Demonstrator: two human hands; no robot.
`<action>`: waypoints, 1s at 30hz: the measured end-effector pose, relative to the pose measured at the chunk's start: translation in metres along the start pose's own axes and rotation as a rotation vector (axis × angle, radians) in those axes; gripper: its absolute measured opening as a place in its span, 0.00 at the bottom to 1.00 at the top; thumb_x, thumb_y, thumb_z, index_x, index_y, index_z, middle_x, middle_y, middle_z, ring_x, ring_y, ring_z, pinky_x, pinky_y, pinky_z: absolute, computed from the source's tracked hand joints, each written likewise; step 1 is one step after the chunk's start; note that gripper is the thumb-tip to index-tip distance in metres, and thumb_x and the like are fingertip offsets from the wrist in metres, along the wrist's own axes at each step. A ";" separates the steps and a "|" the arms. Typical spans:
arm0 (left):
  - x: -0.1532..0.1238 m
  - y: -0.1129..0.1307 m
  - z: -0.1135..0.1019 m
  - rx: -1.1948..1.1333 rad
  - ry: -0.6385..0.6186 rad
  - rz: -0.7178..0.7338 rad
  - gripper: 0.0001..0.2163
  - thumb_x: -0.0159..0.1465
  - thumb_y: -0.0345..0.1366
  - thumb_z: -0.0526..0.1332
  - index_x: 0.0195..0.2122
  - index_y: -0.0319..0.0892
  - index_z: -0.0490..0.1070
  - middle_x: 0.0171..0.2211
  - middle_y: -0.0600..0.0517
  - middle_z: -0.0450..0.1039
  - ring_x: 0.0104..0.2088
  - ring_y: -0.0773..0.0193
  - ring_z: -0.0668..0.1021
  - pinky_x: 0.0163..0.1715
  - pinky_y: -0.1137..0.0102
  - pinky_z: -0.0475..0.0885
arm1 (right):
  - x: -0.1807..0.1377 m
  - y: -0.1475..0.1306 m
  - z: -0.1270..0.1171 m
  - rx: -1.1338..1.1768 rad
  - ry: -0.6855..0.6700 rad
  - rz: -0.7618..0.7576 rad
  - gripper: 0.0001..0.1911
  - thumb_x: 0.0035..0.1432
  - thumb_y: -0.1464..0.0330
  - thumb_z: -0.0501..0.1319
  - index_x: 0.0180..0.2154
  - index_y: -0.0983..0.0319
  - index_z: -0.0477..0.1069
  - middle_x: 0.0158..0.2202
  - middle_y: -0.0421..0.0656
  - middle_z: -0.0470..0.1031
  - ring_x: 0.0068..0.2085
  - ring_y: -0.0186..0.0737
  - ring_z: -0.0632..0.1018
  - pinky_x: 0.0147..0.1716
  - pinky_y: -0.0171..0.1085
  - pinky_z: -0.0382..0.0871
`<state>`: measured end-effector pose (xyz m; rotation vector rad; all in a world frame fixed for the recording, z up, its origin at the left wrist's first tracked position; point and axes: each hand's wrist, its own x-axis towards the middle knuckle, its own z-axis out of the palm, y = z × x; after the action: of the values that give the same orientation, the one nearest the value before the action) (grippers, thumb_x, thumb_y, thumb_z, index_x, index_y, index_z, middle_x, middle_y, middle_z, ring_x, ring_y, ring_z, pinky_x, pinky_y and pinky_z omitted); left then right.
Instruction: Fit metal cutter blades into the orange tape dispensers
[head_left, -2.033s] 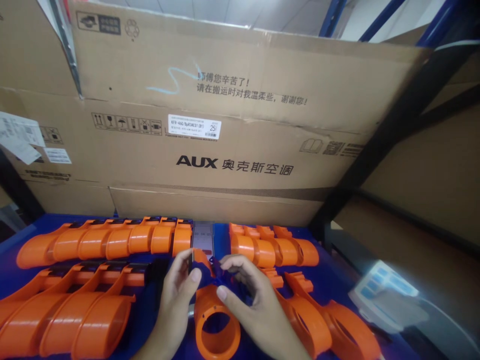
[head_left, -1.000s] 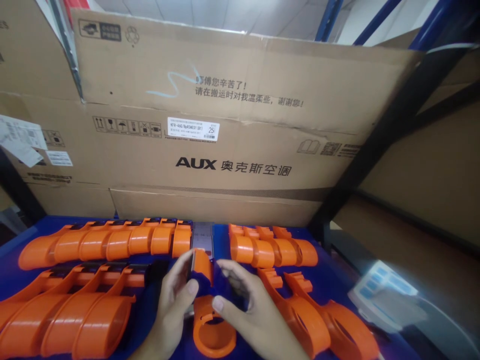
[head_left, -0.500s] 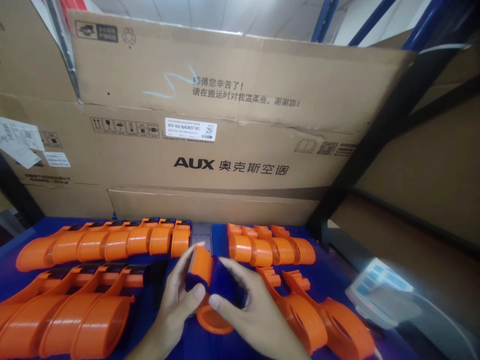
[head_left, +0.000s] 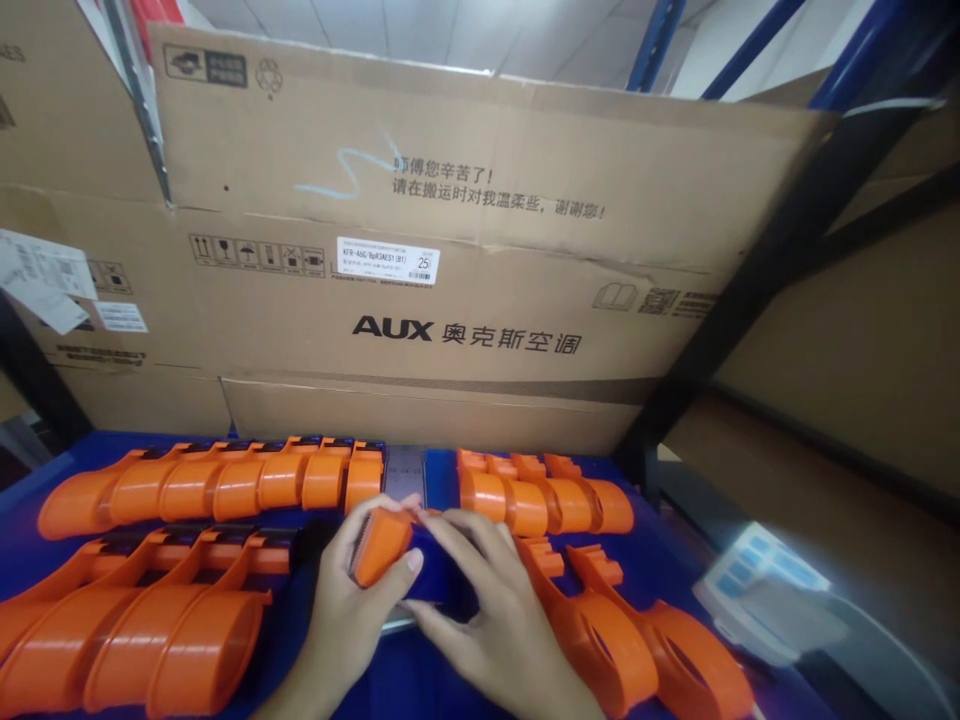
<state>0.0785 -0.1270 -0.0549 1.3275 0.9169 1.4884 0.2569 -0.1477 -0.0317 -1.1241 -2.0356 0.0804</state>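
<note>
In front of me my left hand (head_left: 364, 590) is closed around an orange tape dispenser (head_left: 386, 545), its thumb on the near side. A dark toothed edge runs along the dispenser's left side. My right hand (head_left: 480, 590) is curled at its right end, fingertips meeting the left hand's at the top and thumb lower down. Dark blue shows between the hands, and I cannot tell whether it is part of the piece. The fingers hide much of the dispenser.
Orange pieces with black ends stand in a back row (head_left: 240, 488) and a front row (head_left: 172, 650) on the left. More orange pieces (head_left: 622, 650) lie right on the blue table (head_left: 405, 680). A white device (head_left: 765, 590) stands far right; cardboard (head_left: 480, 390) walls the back.
The tape dispenser has turned in my hands, bringing its toothed edge into view on the left. My fingertips have come together at its top. The orange ring beneath is out of sight.
</note>
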 end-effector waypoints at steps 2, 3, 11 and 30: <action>-0.001 0.001 0.000 0.013 0.012 0.009 0.16 0.61 0.37 0.69 0.50 0.45 0.72 0.55 0.46 0.79 0.56 0.48 0.79 0.56 0.58 0.73 | 0.000 -0.001 -0.001 -0.015 -0.003 -0.005 0.36 0.56 0.64 0.70 0.65 0.55 0.66 0.56 0.50 0.73 0.54 0.53 0.76 0.54 0.51 0.74; -0.001 0.003 0.000 0.018 0.020 0.013 0.16 0.62 0.37 0.69 0.50 0.45 0.72 0.54 0.46 0.79 0.56 0.48 0.79 0.56 0.58 0.73 | 0.000 -0.003 -0.002 -0.020 -0.008 -0.001 0.36 0.56 0.64 0.70 0.65 0.55 0.66 0.56 0.51 0.73 0.54 0.53 0.76 0.54 0.51 0.74; 0.001 0.009 -0.003 0.039 -0.007 0.042 0.19 0.63 0.40 0.68 0.55 0.45 0.72 0.55 0.44 0.78 0.56 0.46 0.79 0.56 0.57 0.73 | 0.004 -0.010 -0.006 0.026 0.002 0.057 0.37 0.52 0.62 0.73 0.63 0.54 0.69 0.54 0.49 0.76 0.52 0.54 0.78 0.54 0.51 0.74; -0.008 -0.023 -0.007 0.788 -0.150 0.755 0.45 0.52 0.26 0.68 0.71 0.50 0.53 0.60 0.40 0.66 0.59 0.43 0.73 0.60 0.48 0.70 | 0.010 0.015 -0.003 0.180 0.154 0.451 0.27 0.72 0.50 0.46 0.32 0.59 0.74 0.31 0.46 0.79 0.37 0.48 0.78 0.39 0.43 0.72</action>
<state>0.0748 -0.1272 -0.0802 2.5364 0.9988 1.5749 0.2663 -0.1317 -0.0296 -1.4062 -1.5770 0.3832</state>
